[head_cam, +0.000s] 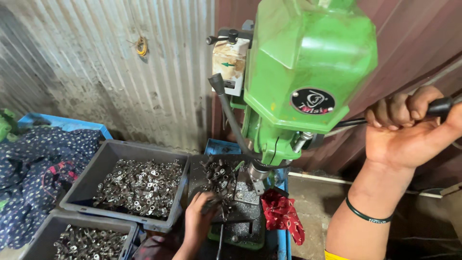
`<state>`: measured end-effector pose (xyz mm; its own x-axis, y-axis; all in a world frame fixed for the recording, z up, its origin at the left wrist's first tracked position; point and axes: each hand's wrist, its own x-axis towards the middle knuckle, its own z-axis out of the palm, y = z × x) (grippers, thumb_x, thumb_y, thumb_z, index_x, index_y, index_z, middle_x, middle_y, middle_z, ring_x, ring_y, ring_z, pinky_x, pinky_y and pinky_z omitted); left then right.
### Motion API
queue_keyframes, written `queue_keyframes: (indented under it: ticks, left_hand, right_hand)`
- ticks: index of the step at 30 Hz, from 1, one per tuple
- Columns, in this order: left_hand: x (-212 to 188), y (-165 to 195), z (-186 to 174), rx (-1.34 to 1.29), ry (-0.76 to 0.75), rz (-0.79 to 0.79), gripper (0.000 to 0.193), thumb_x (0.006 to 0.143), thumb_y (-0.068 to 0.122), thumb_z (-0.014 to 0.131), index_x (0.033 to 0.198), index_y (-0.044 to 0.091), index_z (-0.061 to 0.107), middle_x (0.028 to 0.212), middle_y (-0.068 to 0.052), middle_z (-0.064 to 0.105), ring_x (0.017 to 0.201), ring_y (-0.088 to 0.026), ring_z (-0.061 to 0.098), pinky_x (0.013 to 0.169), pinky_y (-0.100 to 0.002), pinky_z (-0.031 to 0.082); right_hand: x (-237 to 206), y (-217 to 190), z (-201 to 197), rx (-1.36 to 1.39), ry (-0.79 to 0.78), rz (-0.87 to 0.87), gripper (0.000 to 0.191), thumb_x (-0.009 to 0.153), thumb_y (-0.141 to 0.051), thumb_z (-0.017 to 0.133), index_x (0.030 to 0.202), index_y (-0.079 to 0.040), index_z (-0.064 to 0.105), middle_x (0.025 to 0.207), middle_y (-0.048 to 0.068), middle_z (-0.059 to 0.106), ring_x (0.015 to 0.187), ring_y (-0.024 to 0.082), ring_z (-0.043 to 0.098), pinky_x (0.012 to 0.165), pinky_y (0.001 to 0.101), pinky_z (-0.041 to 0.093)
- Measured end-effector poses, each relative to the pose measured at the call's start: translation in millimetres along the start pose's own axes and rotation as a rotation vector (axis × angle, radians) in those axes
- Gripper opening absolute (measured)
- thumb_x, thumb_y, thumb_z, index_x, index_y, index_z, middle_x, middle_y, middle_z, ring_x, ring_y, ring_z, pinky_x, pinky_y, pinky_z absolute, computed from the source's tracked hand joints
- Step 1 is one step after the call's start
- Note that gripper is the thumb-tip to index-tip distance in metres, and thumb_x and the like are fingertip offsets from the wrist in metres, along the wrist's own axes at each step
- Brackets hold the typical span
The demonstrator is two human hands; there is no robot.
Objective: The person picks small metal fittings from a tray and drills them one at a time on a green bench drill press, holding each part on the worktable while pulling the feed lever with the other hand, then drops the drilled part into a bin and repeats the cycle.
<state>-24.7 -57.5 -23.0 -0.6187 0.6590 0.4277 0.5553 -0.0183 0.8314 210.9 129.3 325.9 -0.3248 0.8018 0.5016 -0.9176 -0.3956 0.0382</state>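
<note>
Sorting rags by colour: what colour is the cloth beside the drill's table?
Red with a pale print, the cloth lies right of the drill press; head view.

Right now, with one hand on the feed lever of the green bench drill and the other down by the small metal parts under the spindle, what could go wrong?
The left hand rests among loose small metal parts on the drill table, close under the spindle; fingers could be caught or nicked. The right hand grips the black feed lever, so the spindle may descend while that hand is near. The red cloth beside the table could snag.
</note>
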Motion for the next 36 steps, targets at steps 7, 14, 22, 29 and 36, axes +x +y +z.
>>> queue_keyframes:
  ticks: [7, 14, 22, 29, 36]
  left_hand:
    - [30.6, 42.0, 49.1, -0.235, -0.003, -0.1, 0.036, 0.074, 0.0, 0.077, 0.109, 0.006, 0.071, 0.098, -0.008, 0.076, 0.088, -0.025, 0.075, 0.079, -0.033, 0.056]
    - [33.5, 46.3, 60.2, -0.219, 0.038, -0.061, 0.02, 0.077, 0.002, 0.077, 0.097, 0.005, 0.073, 0.091, -0.009, 0.075, 0.083, -0.023, 0.075, 0.075, -0.032, 0.058]
    - [38.5, 53.6, 55.5, -0.139, 0.009, -0.143, 0.016, 0.076, 0.006, 0.08, 0.092, 0.004, 0.077, 0.086, -0.01, 0.075, 0.075, -0.022, 0.073, 0.071, -0.032, 0.056]
    - [33.7, 43.6, 64.4, -0.269, 0.051, -0.175, 0.019, 0.078, 0.003, 0.078, 0.097, 0.002, 0.078, 0.089, -0.009, 0.077, 0.078, -0.02, 0.075, 0.073, -0.031, 0.058]
    - [27.3, 26.4, 70.4, -0.227, 0.148, 0.123, 0.018, 0.08, 0.001, 0.076, 0.098, 0.002, 0.076, 0.1, -0.01, 0.078, 0.093, -0.025, 0.077, 0.081, -0.033, 0.059]
  right_hand:
    - [1.6, -10.6, -6.5, 0.034, 0.057, 0.002, 0.068, 0.101, -0.067, 0.033, 0.073, -0.005, 0.025, 0.054, 0.004, 0.019, 0.046, 0.02, 0.017, 0.046, 0.0389, 0.019]
    - [12.7, -50.2, -51.2, -0.954, -0.34, -0.091, 0.061, 0.105, -0.063, 0.051, 0.076, -0.012, 0.034, 0.059, -0.005, 0.025, 0.052, 0.009, 0.021, 0.055, 0.0249, 0.021]
    - [13.1, -53.6, -56.6, -0.784, -0.272, -0.076, 0.061, 0.105, -0.064, 0.047, 0.077, -0.011, 0.033, 0.059, -0.003, 0.024, 0.051, 0.011, 0.019, 0.053, 0.0275, 0.02]
    - [10.1, -45.3, -45.2, -1.004, -0.346, -0.121, 0.062, 0.104, -0.065, 0.051, 0.078, -0.013, 0.032, 0.062, -0.004, 0.025, 0.053, 0.01, 0.02, 0.055, 0.0263, 0.021]
    - [5.5, -30.0, -29.3, -0.641, -0.207, -0.08, 0.064, 0.104, -0.065, 0.044, 0.076, -0.009, 0.03, 0.058, -0.001, 0.023, 0.05, 0.013, 0.019, 0.051, 0.0298, 0.019]
